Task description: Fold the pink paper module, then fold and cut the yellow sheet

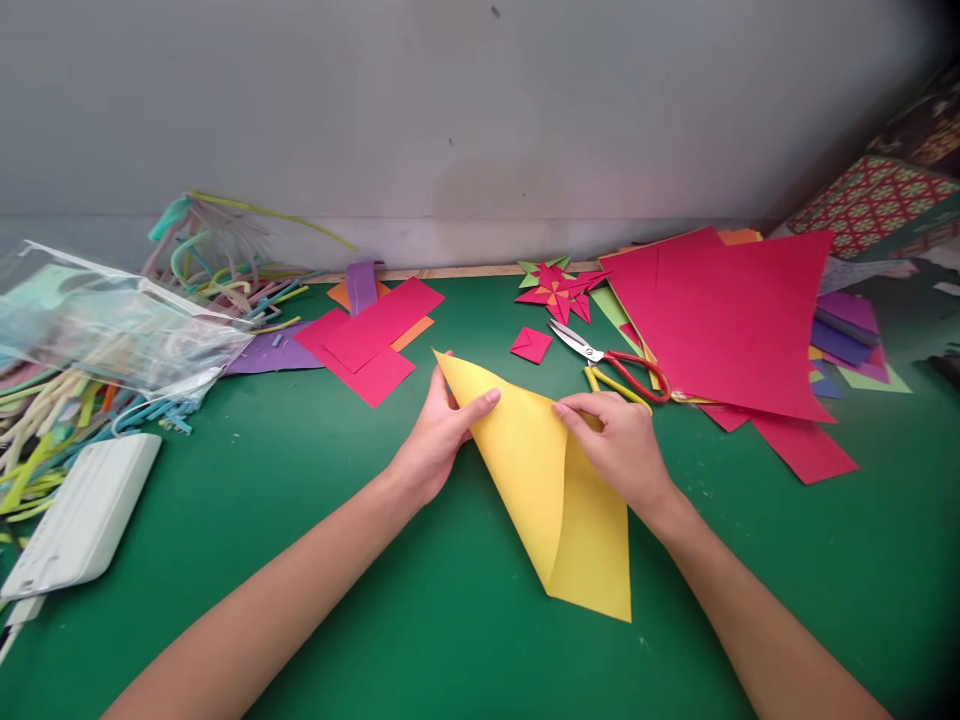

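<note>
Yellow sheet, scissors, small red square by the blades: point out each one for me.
Yellow sheet (521, 440): head view, middle of its curled-over part.
Scissors (590, 353): head view, at the pivot.
Small red square (531, 346): head view, middle of its top face.

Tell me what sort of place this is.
Probably a paper-craft work table: folded red paper star, scissors and a yellow sheet in the hands, on a green tabletop.

No readable text, labels, numbers or signs anywhere.

The left hand (439, 440) and the right hand (621, 447) were bare, as were both forearms (300, 590), slender and smoothly tapered.
</note>
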A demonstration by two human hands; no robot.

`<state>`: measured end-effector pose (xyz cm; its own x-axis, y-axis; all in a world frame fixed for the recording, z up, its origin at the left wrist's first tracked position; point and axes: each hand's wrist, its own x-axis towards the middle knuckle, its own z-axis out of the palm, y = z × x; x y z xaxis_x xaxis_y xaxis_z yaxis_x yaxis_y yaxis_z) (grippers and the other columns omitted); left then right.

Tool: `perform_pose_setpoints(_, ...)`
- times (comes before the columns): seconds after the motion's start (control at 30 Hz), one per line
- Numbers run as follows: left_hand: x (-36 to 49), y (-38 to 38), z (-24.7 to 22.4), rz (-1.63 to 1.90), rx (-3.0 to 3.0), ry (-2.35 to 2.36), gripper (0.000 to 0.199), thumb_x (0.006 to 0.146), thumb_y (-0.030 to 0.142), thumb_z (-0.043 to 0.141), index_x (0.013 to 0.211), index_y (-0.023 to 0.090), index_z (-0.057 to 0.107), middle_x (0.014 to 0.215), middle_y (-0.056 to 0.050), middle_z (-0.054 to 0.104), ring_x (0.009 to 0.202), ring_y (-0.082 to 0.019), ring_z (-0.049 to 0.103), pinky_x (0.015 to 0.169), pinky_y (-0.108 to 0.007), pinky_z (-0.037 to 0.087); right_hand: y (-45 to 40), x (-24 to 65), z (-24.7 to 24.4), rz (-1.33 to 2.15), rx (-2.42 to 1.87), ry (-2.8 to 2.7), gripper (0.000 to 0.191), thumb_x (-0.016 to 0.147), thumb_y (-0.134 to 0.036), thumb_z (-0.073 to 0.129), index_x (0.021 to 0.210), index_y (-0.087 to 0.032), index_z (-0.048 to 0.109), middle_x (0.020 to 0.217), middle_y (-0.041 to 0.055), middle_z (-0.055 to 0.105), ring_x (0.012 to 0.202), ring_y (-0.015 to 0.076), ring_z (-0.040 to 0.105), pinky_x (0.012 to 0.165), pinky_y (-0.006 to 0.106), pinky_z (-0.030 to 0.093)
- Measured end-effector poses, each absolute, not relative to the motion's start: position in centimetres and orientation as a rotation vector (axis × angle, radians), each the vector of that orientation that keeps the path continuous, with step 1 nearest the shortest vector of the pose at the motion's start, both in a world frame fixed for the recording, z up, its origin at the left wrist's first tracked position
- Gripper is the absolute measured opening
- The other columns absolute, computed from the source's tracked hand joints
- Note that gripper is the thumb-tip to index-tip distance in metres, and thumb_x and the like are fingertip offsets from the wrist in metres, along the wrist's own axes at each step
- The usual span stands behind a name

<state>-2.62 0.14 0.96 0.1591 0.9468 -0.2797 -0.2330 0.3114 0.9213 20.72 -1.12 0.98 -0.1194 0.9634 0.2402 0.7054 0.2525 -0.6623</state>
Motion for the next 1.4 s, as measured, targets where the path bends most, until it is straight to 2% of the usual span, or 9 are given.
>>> perform_pose_setpoints(0.1, -2.9, 0.4, 0.2, 1.073, 0.784, 1.174, 0.1, 0.081, 0.038, 0.087, 0.158, 0.032, 0.024, 0.131, -0.01, 0.07, 0.116, -0.028, 0.073, 0.097, -0.039, 0.064, -1.4, 20.5, 0.9, 0.497, -1.483, -1.932, 0.021, 0.101, -0.033, 0.062, 0.091, -0.026, 0.08, 0.095, 0.0047, 0.083, 0.091, 0.0288, 0.075, 0.08, 0.04, 0.054)
perform_pose_setpoints(0.2, -3.9, 0.7, -0.4, 1.121, 0.785, 1.222, 0.096, 0.08, 0.036, 0.086, 0.157, 0.031, 0.029, 0.107, -0.005, 0.073, 0.099, -0.024, 0.076, 0.089, -0.037, 0.065, -1.3, 20.7, 0.8, 0.533, -1.48, -1.928, 0.022, 0.101, -0.034, 0.062, 0.091, -0.026, 0.079, 0.094, 0.0036, 0.083, 0.089, 0.0278, 0.075, 0.078, 0.04, 0.054)
perform_pose_setpoints(0.27, -4.7, 1.0, -0.5, 1.166, 0.821, 1.223, 0.094, 0.08, 0.036, 0.085, 0.157, 0.03, 0.03, 0.098, -0.002, 0.072, 0.092, -0.021, 0.075, 0.085, -0.035, 0.064, -1.1, 20.9, 0.7, 0.559, -1.482, -1.932, 0.021, 0.101, -0.034, 0.063, 0.09, -0.026, 0.079, 0.094, 0.003, 0.082, 0.089, 0.0271, 0.075, 0.078, 0.039, 0.054)
perform_pose_setpoints(0.4, -6.2, 1.8, -0.4, 1.205, 0.982, 1.213, 0.093, 0.081, 0.036, 0.082, 0.158, 0.03, 0.03, 0.098, -0.002, 0.07, 0.087, -0.019, 0.073, 0.08, -0.031, 0.062, -0.5, 21.4, 0.4, 0.613, -1.454, -1.943, 0.02, 0.1, -0.033, 0.063, 0.093, -0.026, 0.08, 0.096, 0.0036, 0.082, 0.09, 0.0266, 0.075, 0.08, 0.038, 0.055)
perform_pose_setpoints(0.47, -6.8, 2.1, -0.2, 1.146, 1.08, 1.21, 0.089, 0.081, 0.037, 0.082, 0.157, 0.029, 0.036, 0.095, -0.002, 0.069, 0.084, -0.018, 0.071, 0.075, -0.029, 0.061, -0.3, 21.8, 0.3, 0.648, -1.438, -1.945, 0.02, 0.1, -0.033, 0.063, 0.093, -0.026, 0.08, 0.098, 0.0036, 0.082, 0.092, 0.0262, 0.075, 0.08, 0.037, 0.056)
perform_pose_setpoints(0.63, -7.9, 2.5, 0.1, 1.003, 1.155, 1.173, 0.05, 0.085, 0.04, 0.077, 0.131, 0.022, 0.063, 0.091, -0.002, 0.062, 0.083, -0.017, 0.064, 0.066, -0.027, 0.063, 0.3, 22.7, 0.3, 0.694, -1.421, -1.949, 0.018, 0.099, -0.034, 0.064, 0.093, -0.026, 0.08, 0.098, 0.0027, 0.082, 0.092, 0.0254, 0.075, 0.079, 0.036, 0.055)
perform_pose_setpoints(0.77, -8.1, 2.5, -0.1, 1.004, 1.118, 1.165, 0.034, 0.087, 0.038, 0.076, 0.114, 0.02, 0.068, 0.091, -0.002, 0.06, 0.083, -0.015, 0.062, 0.064, -0.025, 0.064, 0.6, 23.3, 0.4, 0.695, -1.419, -1.974, 0.021, 0.099, -0.036, 0.064, 0.091, -0.025, 0.079, 0.096, 0.0039, 0.082, 0.091, 0.0261, 0.075, 0.077, 0.036, 0.055)
perform_pose_setpoints(0.97, -8.2, 2.6, -0.3, 1.033, 1.126, 1.179, 0.029, 0.085, 0.037, 0.077, 0.105, 0.019, 0.069, 0.094, -0.002, 0.06, 0.084, -0.015, 0.061, 0.063, -0.024, 0.064, 0.7, 23.7, 0.7, 0.687, -1.426, -1.978, 0.023, 0.098, -0.04, 0.064, 0.091, -0.025, 0.08, 0.095, 0.0044, 0.081, 0.086, 0.0255, 0.075, 0.076, 0.036, 0.057)
perform_pose_setpoints(1.4, -8.0, 2.4, -0.8, 1.038, 1.211, 1.255, 0.027, 0.086, 0.04, 0.077, 0.099, 0.017, 0.07, 0.086, -0.003, 0.064, 0.079, -0.016, 0.063, 0.061, -0.027, 0.065, 1.1, 24.6, 1.0, 0.852, -1.456, -1.911, 0.021, 0.096, -0.041, 0.067, 0.094, -0.025, 0.08, 0.099, 0.0037, 0.082, 0.091, 0.0271, 0.076, 0.083, 0.036, 0.057)
